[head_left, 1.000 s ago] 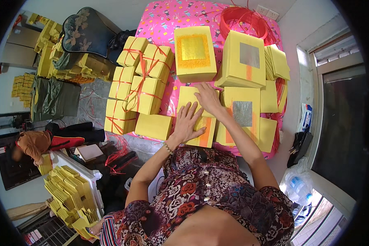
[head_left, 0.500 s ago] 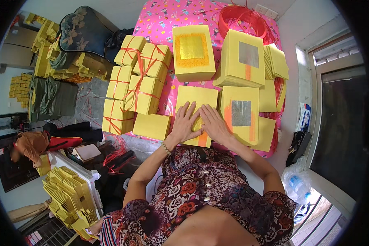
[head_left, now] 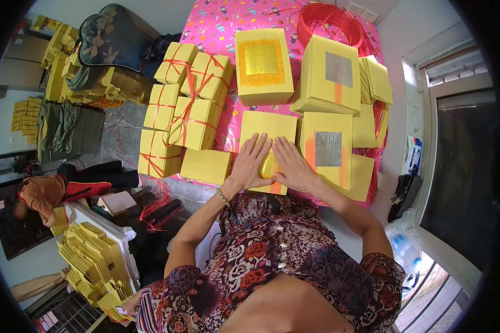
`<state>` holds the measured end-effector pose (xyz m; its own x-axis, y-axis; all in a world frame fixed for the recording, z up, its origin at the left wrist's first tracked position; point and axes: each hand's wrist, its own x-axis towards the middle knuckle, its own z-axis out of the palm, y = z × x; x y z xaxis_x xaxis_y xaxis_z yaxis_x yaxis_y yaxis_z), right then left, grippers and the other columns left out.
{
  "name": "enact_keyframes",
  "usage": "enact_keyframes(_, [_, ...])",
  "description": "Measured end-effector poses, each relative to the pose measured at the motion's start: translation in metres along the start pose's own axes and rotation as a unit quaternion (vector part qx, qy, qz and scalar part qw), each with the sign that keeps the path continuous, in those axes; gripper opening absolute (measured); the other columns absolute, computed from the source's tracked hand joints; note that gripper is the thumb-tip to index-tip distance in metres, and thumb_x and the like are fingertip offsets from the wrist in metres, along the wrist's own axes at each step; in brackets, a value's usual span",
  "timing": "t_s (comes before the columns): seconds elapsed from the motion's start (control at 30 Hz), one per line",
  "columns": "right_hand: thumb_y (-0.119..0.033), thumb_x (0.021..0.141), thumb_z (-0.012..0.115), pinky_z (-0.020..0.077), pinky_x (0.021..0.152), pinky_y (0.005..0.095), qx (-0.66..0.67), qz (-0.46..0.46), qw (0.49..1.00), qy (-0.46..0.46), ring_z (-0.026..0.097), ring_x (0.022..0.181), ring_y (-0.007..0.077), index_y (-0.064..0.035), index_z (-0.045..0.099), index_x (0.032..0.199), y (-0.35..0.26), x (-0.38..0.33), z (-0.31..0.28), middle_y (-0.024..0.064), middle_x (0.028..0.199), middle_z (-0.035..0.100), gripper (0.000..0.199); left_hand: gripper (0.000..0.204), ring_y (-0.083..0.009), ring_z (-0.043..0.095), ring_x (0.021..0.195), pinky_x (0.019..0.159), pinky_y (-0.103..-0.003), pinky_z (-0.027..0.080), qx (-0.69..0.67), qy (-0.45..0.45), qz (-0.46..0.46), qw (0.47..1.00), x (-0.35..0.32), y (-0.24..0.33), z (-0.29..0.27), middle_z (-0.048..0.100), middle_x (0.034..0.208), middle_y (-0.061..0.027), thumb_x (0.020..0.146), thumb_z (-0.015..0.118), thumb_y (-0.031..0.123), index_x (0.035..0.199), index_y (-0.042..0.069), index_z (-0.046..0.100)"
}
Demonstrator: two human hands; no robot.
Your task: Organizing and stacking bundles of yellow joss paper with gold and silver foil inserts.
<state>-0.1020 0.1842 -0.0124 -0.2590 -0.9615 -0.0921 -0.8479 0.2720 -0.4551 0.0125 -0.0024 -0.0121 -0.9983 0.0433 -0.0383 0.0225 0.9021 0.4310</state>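
fingers [head_left: 259, 149] of both hands flat atop yellow paper stack [head_left: 266, 129]

Both hands [head_left: 272, 164] flat on yellow paper stack [head_left: 266, 130]

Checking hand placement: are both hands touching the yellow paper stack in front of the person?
Touching. The head view shows the left hand and right hand lying flat, palms down, on the yellow paper stack.
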Motion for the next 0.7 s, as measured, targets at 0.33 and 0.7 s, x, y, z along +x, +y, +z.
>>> enact_keyframes(0.33, [-0.054, 0.086, 0.063, 0.0094, 0.125, 0.0468, 0.007, 0.0, 1.0, -0.016, 0.007, 0.152, 0.0383, 0.0025, 0.017, 0.156, -0.002, -0.001, 0.0, 0.0265, 0.162, 0.011, 0.102, 0.105, -0.0404, 0.019, 0.149, 0.121, -0.049, 0.019, 0.029, 0.003, 0.015, 0.999, -0.016, -0.026, -0.014, 0.023, 0.16, -0.0228, 0.078, 0.064, 0.065, 0.155, 0.004, 0.026])
enact_keyframes(0.7, [-0.06, 0.088, 0.06, 0.0116, 0.124, 0.0482, -0.024, -0.008, 0.999, -0.037, 0.007, 0.152, 0.0398, 0.0026, 0.017, 0.155, 0.001, 0.002, 0.0, 0.0265, 0.162, 0.01, 0.101, 0.103, -0.0397, 0.018, 0.15, 0.12, -0.053, 0.019, 0.025, 0.007, -0.004, 1.0, -0.017, -0.026, -0.007, 0.021, 0.162, -0.0209, 0.079, 0.063, 0.065, 0.157, 0.008, 0.026])
